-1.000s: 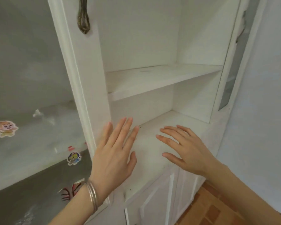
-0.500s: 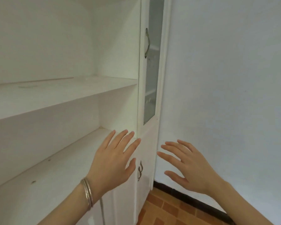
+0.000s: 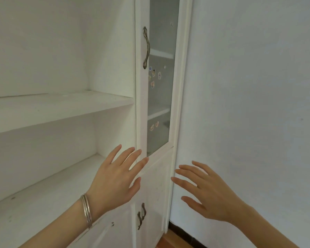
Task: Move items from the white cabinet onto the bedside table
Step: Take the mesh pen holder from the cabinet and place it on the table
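The white cabinet fills the left half of the head view, with two open shelves that hold nothing I can see. My left hand, a silver bangle on its wrist, hovers with fingers spread in front of the lower shelf's right end. My right hand floats open to the right, in front of the cabinet's edge and the wall. Neither hand holds anything. No bedside table is in view.
A narrow glass door with a curved metal handle and small stickers stands at the cabinet's right. Below it is a lower door with a dark handle. A pale wall fills the right; reddish floor shows at the bottom.
The view has swung right from the cabinet's left door past the shelves to the right glass door and the wall. Both hands stay open and spread, holding nothing.
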The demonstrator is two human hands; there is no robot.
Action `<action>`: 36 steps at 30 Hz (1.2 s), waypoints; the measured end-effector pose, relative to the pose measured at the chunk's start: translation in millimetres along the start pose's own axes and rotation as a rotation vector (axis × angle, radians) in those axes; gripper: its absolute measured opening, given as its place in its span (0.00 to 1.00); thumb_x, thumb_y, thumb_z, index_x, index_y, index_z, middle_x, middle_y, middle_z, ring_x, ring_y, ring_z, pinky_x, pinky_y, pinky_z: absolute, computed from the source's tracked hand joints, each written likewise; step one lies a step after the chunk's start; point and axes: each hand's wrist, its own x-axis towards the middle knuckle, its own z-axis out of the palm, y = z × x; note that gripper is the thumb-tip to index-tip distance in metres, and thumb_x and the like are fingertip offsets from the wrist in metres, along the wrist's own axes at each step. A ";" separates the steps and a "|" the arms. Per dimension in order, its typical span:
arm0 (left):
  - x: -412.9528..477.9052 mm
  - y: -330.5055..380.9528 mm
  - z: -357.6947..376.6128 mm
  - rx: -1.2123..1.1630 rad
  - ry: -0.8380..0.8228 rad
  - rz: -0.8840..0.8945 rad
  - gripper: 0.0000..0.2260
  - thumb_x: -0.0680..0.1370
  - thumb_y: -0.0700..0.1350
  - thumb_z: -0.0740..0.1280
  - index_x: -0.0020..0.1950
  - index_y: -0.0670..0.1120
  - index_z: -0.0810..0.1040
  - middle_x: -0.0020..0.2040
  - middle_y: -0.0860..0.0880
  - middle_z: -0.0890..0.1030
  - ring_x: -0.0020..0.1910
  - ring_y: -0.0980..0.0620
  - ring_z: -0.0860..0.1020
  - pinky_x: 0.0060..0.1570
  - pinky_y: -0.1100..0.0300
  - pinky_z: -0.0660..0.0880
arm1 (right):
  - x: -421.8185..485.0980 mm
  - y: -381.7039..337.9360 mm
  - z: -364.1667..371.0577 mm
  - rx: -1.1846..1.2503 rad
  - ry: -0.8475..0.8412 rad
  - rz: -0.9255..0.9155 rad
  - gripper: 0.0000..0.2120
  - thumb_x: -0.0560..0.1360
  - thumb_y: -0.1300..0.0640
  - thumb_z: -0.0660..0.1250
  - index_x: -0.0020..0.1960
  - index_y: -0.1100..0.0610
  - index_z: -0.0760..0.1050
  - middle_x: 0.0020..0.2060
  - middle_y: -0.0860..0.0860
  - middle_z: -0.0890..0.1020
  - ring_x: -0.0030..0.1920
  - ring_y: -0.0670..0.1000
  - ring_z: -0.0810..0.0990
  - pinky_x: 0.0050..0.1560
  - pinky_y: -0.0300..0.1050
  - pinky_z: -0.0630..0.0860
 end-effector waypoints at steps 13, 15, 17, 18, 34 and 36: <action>115.1 -95.7 74.6 0.178 0.121 -0.214 0.23 0.75 0.52 0.55 0.65 0.46 0.75 0.64 0.41 0.75 0.66 0.40 0.70 0.66 0.40 0.62 | 161.4 129.2 94.6 -0.116 0.123 -0.282 0.21 0.78 0.46 0.55 0.66 0.53 0.69 0.64 0.51 0.75 0.66 0.51 0.71 0.68 0.54 0.65; 127.3 -109.2 82.2 0.208 0.134 -0.233 0.23 0.74 0.50 0.56 0.66 0.45 0.75 0.65 0.40 0.74 0.67 0.40 0.68 0.66 0.40 0.61 | 186.3 143.8 103.1 -0.136 0.148 -0.336 0.22 0.78 0.47 0.54 0.67 0.56 0.69 0.65 0.53 0.74 0.67 0.53 0.69 0.68 0.56 0.65; 133.6 -117.4 85.4 0.240 0.159 -0.253 0.23 0.74 0.50 0.56 0.66 0.44 0.74 0.67 0.40 0.72 0.69 0.40 0.66 0.67 0.39 0.60 | 211.1 153.5 113.0 -0.142 0.184 -0.381 0.22 0.79 0.47 0.53 0.68 0.57 0.69 0.66 0.54 0.73 0.68 0.54 0.68 0.69 0.56 0.62; 134.8 -119.5 87.0 0.256 0.162 -0.259 0.23 0.74 0.50 0.56 0.67 0.44 0.74 0.68 0.40 0.71 0.70 0.40 0.66 0.67 0.39 0.60 | 223.6 156.7 120.7 -0.154 0.195 -0.408 0.23 0.79 0.47 0.53 0.68 0.57 0.69 0.66 0.55 0.73 0.68 0.54 0.68 0.70 0.56 0.61; 167.6 -130.5 91.3 0.430 0.077 -0.408 0.27 0.72 0.48 0.59 0.72 0.48 0.68 0.71 0.46 0.69 0.68 0.45 0.68 0.69 0.46 0.58 | 307.9 190.2 182.9 -0.277 0.583 -0.709 0.18 0.78 0.50 0.55 0.60 0.57 0.77 0.57 0.52 0.80 0.63 0.52 0.73 0.66 0.68 0.60; 166.1 -131.5 92.1 0.424 0.100 -0.407 0.28 0.71 0.47 0.60 0.72 0.49 0.68 0.71 0.47 0.69 0.68 0.46 0.67 0.69 0.49 0.57 | 308.1 188.2 182.0 -0.279 0.617 -0.705 0.17 0.77 0.49 0.58 0.56 0.57 0.80 0.53 0.53 0.82 0.61 0.52 0.74 0.67 0.66 0.60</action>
